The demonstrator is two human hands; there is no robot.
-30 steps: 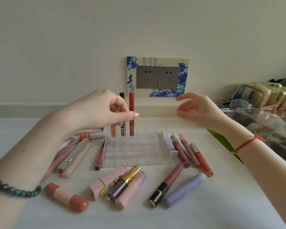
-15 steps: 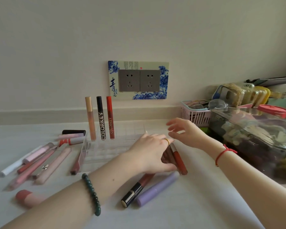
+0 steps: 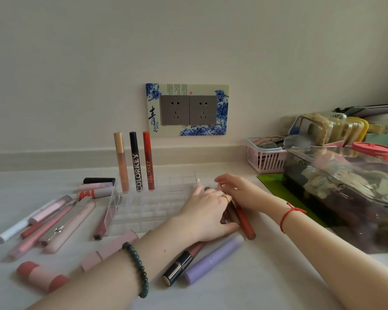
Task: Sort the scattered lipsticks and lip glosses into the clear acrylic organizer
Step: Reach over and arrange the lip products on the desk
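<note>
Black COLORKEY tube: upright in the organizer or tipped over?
Upright. The black COLORKEY tube stands vertically in the back row of the organizer, between a peach tube and a red tube.

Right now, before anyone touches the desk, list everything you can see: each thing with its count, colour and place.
organizer: 1, clear, middle of the white table
upright tubes: 3, peach, black, red, organizer's back row
loose tubes and pencils: about ten, pinks, reds, white, black, lying left of it
front lipsticks: 4, coral, pink, black-and-mauve, lilac, lying nearest the camera
half-hidden tubes: count unclear, red and brown, right of organizer under the hands
socket plate: 1, grey with blue-and-white surround, wall
basket: 1, pink, back right
lidded box: 1, clear, far right
left hand: 1, green bead bracelet, over the half-hidden tubes
right hand: 1, red string, at their far ends
</note>
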